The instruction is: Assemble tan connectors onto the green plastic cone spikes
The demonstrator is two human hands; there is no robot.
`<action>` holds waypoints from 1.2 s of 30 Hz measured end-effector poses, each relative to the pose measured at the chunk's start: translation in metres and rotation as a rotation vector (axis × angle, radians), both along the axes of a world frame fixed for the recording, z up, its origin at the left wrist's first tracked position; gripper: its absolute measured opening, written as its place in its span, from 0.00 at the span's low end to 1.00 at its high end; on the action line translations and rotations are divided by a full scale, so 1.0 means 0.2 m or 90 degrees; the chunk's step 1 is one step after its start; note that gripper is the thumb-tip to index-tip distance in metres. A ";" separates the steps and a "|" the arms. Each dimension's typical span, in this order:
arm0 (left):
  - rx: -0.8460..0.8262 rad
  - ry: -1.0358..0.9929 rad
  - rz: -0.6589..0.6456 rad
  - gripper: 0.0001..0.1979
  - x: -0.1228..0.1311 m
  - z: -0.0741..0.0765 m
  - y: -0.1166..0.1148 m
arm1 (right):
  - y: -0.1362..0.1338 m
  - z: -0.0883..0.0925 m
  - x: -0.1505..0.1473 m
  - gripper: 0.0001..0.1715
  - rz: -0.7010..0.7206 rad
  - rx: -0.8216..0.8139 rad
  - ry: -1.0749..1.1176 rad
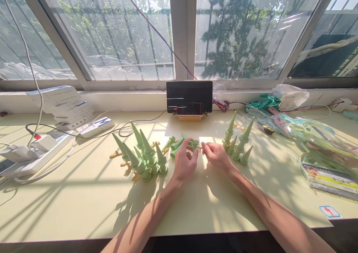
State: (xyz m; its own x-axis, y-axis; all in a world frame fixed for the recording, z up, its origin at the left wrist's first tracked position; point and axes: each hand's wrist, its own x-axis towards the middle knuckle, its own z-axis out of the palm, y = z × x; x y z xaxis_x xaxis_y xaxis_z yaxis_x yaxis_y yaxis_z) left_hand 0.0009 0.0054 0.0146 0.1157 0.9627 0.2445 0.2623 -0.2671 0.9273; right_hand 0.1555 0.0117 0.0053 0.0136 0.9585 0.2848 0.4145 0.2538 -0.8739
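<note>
My left hand (184, 163) is closed around a small light green plastic piece (195, 144), gripped between thumb and fingers. Close on its right, my right hand (217, 157) pinches a small tan peg-like piece (199, 147), which meets or nearly meets the green one. Loose green tube-like parts (176, 145) lie just behind my left hand, partly covered by it. Left of it stands a cluster of pointed green tower pieces (145, 152) with tan pieces sticking out. A smaller group of green towers (240, 141) stands beyond my right forearm.
A black tablet (190, 91) and a phone (190, 108) lean upright at the back. White boxes (64, 106) and a power strip (44, 156) with cables occupy the left. Plastic bags (316, 133), a packaged booklet (330, 176) and a sticker (330, 211) lie right.
</note>
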 end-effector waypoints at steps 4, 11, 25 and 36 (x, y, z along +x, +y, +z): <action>0.008 0.009 0.012 0.18 0.00 0.00 0.00 | 0.00 0.01 0.00 0.33 -0.001 0.001 0.016; -0.003 0.021 0.043 0.17 0.00 0.02 0.00 | -0.01 0.01 0.00 0.19 0.046 0.027 0.055; 0.005 0.023 0.016 0.22 -0.01 0.00 0.01 | 0.01 -0.02 0.00 0.20 0.019 0.023 0.033; -0.001 0.025 -0.012 0.22 0.00 0.00 0.01 | 0.00 -0.01 0.00 0.28 -0.011 -0.001 -0.032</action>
State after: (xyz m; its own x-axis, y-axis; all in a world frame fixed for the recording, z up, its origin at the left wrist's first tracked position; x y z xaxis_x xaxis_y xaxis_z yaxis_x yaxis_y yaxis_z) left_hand -0.0001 0.0070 0.0151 0.1425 0.9607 0.2382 0.2929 -0.2709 0.9170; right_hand 0.1552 0.0125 0.0041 0.0160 0.9587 0.2840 0.4616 0.2448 -0.8526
